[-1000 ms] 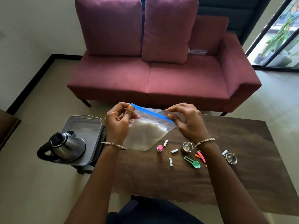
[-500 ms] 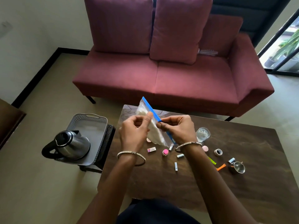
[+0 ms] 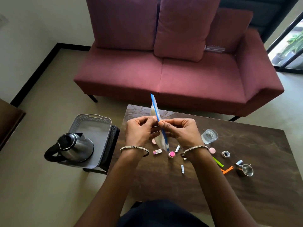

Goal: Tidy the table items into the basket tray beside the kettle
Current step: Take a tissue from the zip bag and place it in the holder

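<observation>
A clear zip bag (image 3: pixel 155 110) with a blue seal strip is held edge-on above the dark wooden table (image 3: pixel 246 185). My left hand (image 3: pixel 140 131) and my right hand (image 3: pixel 179 131) both pinch its top edge, thumbs nearly touching. Small items lie on the table below and to the right: a white eraser (image 3: pixel 157 151), a pink-capped pot (image 3: pixel 171 154), small white tubes (image 3: pixel 182 169), a glass (image 3: pixel 209 136), a green clip (image 3: pixel 218 161), an orange clip (image 3: pixel 227 169), a steel cup (image 3: pixel 245 169). The grey basket tray (image 3: pixel 91 118) sits left of the table with the steel kettle (image 3: pixel 73 147) on it.
A maroon sofa (image 3: pixel 172 71) stands just beyond the table's far edge. The tray rests on a dark stool (image 3: pixel 113 138) against the table's left end. A dark piece of furniture (image 3: pixel 8 118) shows at the far left. Glass doors are at the upper right.
The bag has turned from spread wide and flat between my hands to edge-on and upright. My hands have come together at its seal. The camera has tilted, bringing a glass into view.
</observation>
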